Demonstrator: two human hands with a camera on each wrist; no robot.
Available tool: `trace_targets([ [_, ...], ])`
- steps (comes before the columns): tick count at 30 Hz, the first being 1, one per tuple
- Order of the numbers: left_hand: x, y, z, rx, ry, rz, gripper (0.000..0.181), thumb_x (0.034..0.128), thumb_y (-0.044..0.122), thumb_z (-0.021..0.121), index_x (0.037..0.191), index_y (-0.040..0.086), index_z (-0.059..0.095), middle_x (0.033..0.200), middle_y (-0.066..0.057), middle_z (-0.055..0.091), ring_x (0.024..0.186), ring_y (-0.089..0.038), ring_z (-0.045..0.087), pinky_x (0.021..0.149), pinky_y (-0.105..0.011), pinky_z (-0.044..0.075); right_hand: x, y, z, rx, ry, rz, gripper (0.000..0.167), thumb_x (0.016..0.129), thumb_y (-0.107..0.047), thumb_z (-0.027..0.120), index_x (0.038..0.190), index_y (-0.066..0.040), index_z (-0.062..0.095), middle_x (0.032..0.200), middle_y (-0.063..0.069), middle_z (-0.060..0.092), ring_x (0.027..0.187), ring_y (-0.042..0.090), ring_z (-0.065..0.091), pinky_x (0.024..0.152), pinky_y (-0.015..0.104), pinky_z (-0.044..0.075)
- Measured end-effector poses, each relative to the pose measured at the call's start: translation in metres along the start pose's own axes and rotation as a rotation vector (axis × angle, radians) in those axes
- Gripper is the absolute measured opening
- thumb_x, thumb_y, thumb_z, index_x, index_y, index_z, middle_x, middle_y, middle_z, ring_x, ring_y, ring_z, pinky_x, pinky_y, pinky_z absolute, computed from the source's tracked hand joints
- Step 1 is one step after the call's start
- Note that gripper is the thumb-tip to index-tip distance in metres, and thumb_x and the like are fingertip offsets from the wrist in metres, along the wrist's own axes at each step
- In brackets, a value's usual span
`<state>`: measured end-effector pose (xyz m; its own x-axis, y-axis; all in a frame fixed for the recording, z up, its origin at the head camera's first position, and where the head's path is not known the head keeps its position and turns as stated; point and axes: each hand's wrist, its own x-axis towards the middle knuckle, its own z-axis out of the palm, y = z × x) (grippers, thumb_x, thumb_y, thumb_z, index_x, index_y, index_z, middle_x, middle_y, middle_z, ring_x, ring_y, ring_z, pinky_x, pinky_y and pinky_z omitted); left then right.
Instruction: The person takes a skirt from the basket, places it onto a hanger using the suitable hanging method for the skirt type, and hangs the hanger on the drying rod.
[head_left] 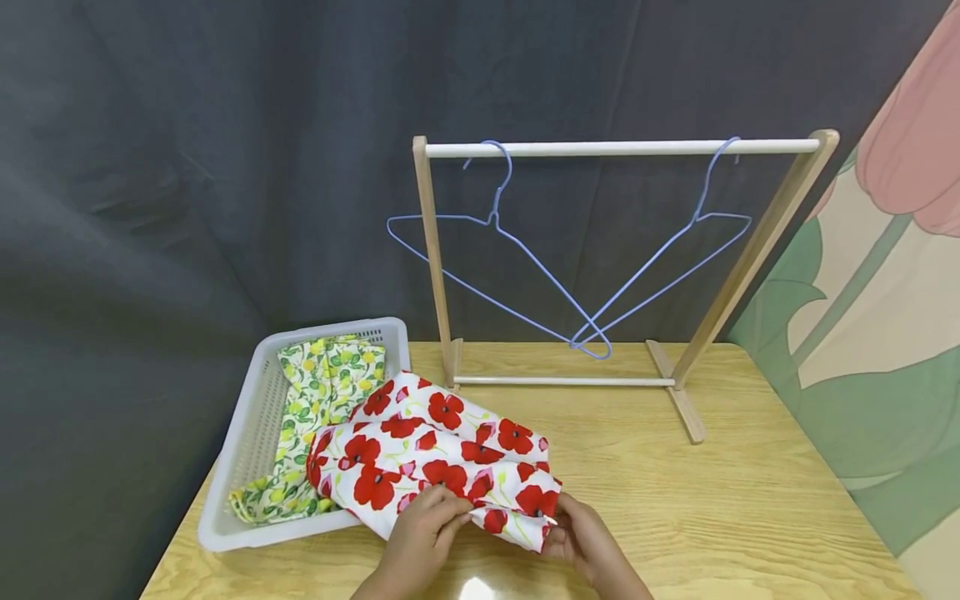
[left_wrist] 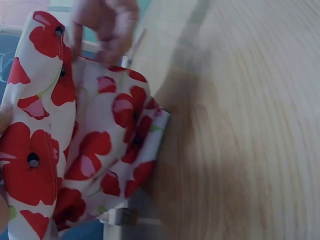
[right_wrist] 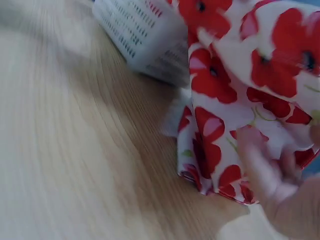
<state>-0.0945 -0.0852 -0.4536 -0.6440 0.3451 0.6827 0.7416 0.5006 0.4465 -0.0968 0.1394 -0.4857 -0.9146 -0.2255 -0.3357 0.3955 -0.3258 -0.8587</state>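
Note:
A white garment [head_left: 442, 467] printed with red poppies lies folded in loose layers, from the basket's right rim out over the table. Its exact kind is hidden by the folds. My left hand [head_left: 423, 533] pinches its near edge between thumb and fingers. At the right end, my right hand [head_left: 588, 542] holds the corner, thumb near the upper layer and fingers partly behind the cloth. The left wrist view shows the right hand [left_wrist: 107, 30] at the garment's far edge. In the right wrist view, the fingers [right_wrist: 260, 165] of that hand lie against the blurred cloth.
At left, a white plastic basket [head_left: 247, 433] holds a lemon-print cloth [head_left: 330, 392]. Behind stands a wooden rack [head_left: 622, 149] with two blue hangers [head_left: 540, 268] [head_left: 645, 265], their lower ends crossing. Bare wood of the table [head_left: 735, 517] shows at right; a dark curtain [head_left: 187, 167] hangs behind.

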Motion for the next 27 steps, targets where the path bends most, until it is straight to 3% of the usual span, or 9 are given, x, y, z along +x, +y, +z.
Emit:
trace_targets([
  [3, -0.003, -0.004, 0.001, 0.042, -0.017, 0.025, 0.015, 0.0674, 0.005, 0.068, 0.079, 0.013, 0.065, 0.075, 0.009, 0.052, 0.068, -0.006, 0.048, 0.062, -0.012, 0.038, -0.005, -0.003, 0.000, 0.152, -0.184, -0.005, 0.036, 0.094, -0.023, 0.021, 0.091, -0.011, 0.054, 0.081, 0.002, 0.060, 0.075, 0.015, 0.059, 0.070, 0.038, 0.048],
  [6, -0.007, -0.009, 0.001, 0.090, -0.039, 0.047, 0.015, 0.0680, 0.007, 0.068, 0.080, 0.014, 0.064, 0.076, 0.009, 0.052, 0.068, -0.007, 0.049, 0.062, -0.015, 0.039, -0.010, -0.010, 0.006, 0.167, -0.231, -0.027, 0.032, 0.095, -0.024, 0.024, 0.094, -0.010, 0.052, 0.088, 0.004, 0.061, 0.083, 0.020, 0.060, 0.072, 0.041, 0.047],
  [9, -0.011, -0.015, 0.002, 0.136, -0.056, 0.070, 0.015, 0.0683, 0.008, 0.068, 0.081, 0.014, 0.063, 0.076, 0.009, 0.051, 0.068, -0.007, 0.049, 0.061, -0.016, 0.039, -0.013, -0.014, 0.016, 0.082, -0.173, -0.035, 0.021, 0.091, -0.016, 0.039, 0.103, 0.000, 0.046, 0.091, 0.008, 0.060, 0.082, 0.022, 0.060, 0.070, 0.040, 0.048],
  [14, -0.018, -0.022, -0.001, 0.203, -0.087, 0.109, 0.013, 0.0678, 0.011, 0.067, 0.079, 0.014, 0.062, 0.075, 0.009, 0.051, 0.069, -0.007, 0.049, 0.065, -0.019, 0.038, -0.015, -0.013, 0.028, -0.026, -0.050, -0.057, 0.039, 0.083, -0.003, 0.048, 0.112, 0.015, 0.028, 0.090, 0.008, 0.057, 0.079, 0.021, 0.059, 0.067, 0.036, 0.049],
  [19, -0.023, -0.025, -0.007, 0.276, -0.113, 0.114, 0.014, 0.0642, 0.013, 0.068, 0.077, 0.015, 0.061, 0.077, 0.008, 0.050, 0.073, -0.010, 0.048, 0.071, -0.024, 0.038, -0.018, -0.019, 0.029, -0.005, -0.003, -0.084, 0.027, 0.082, 0.000, 0.046, 0.105, 0.010, 0.035, 0.087, 0.007, 0.058, 0.078, 0.018, 0.059, 0.064, 0.033, 0.050],
  [24, -0.027, -0.027, -0.013, 0.332, -0.060, 0.110, 0.030, 0.0529, 0.009, 0.070, 0.081, 0.014, 0.060, 0.087, 0.002, 0.051, 0.083, -0.017, 0.048, 0.075, -0.034, 0.034, -0.023, -0.027, 0.027, 0.087, -0.059, -0.117, 0.009, 0.084, 0.001, 0.044, 0.093, 0.001, 0.044, 0.085, 0.005, 0.058, 0.075, 0.016, 0.059, 0.063, 0.030, 0.050],
  [27, -0.030, -0.030, -0.017, 0.358, -0.037, 0.075, 0.047, 0.0437, 0.004, 0.068, 0.089, 0.013, 0.060, 0.094, -0.002, 0.052, 0.089, -0.021, 0.047, 0.075, -0.038, 0.031, -0.024, -0.030, 0.025, 0.161, -0.108, -0.137, 0.008, 0.086, 0.001, 0.041, 0.085, -0.004, 0.046, 0.085, 0.005, 0.057, 0.073, 0.014, 0.059, 0.063, 0.027, 0.050],
])
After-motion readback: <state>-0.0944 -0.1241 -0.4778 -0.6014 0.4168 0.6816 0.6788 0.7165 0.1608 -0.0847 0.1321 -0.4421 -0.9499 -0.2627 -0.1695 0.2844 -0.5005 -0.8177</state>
